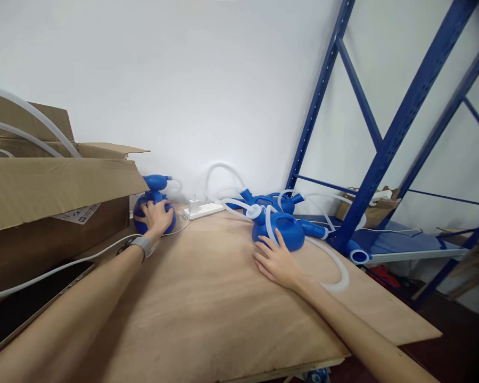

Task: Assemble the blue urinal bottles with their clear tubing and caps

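My left hand (155, 215), with a band and a watch at the wrist, is closed round the upper part of a blue plastic bottle (168, 226) beside the carton. The bottle's spout (156, 182) points up and to the right; my fingers hide part of its body. On the right, my right hand (277, 262) lies with fingers apart against the front of another blue plastic bottle (289, 232) that has a handle. A clear hose (270, 226) loops over this bottle. More blue bottles (277, 202) lie right behind it.
An open cardboard box (56, 186) with clear hoses takes up the left. A white power strip (205, 210) lies on the wooden table (207, 298) near the wall. Blue shelving (399, 122) stands at the right, with a small carton (373, 207) on it.
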{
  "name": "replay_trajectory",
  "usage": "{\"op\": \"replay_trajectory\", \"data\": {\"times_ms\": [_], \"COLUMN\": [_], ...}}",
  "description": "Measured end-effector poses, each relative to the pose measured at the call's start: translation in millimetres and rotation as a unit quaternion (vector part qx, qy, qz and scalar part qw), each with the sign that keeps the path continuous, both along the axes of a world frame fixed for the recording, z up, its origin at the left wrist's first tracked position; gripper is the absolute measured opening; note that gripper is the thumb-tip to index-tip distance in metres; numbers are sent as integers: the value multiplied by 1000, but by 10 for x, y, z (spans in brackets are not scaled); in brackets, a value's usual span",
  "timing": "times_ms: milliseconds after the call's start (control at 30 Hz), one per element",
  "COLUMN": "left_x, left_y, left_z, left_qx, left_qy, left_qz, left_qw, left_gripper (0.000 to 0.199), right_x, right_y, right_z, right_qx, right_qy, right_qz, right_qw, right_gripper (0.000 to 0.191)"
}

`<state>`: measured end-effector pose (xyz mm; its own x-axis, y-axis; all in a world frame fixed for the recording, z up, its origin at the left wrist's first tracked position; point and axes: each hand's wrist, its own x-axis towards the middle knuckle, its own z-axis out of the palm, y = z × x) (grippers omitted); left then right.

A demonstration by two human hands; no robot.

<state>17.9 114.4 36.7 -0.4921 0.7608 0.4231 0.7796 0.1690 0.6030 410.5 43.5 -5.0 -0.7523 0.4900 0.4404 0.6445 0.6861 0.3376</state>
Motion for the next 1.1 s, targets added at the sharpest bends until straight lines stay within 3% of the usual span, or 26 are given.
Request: {"op": "replay_trajectory", "data": {"times_ms": [167, 300, 467, 667, 833, 933, 1100], "left_x": [-84, -106, 7, 121, 178, 250, 315], "left_y": [-127, -226, -393, -546, -797, -1017, -1203], "left_z": [118, 243, 296, 225, 304, 355, 273], "left_qx": [48, 89, 177, 254, 281, 251, 161], "left_qy": [57, 92, 122, 125, 105, 28, -103], "left_qz": [-65, -113, -175, -191, -221, -279, -403], "left_qw": [995, 985, 961, 940, 928, 926, 895], "left_gripper": [23, 18, 22, 24, 23, 24, 31], "right_x": [-161, -526, -1008, -1245, -1229, -1193, -1009], "right_y": [99, -8, -160, -237, -178, -41, 297], "right_z": [53, 133, 216, 60, -112, -135, -91], "right_qx": [-22, -14, -26, -194, -280, -307, -347], "right_qy": [-4, 64, 111, 160, 199, 304, 535], "right_qz": [31, -13, -14, -35, -23, -17, -61], "right_qw": [999, 998, 993, 967, 939, 902, 767], "right_gripper": [21, 24, 34, 58, 66, 78, 89]}}
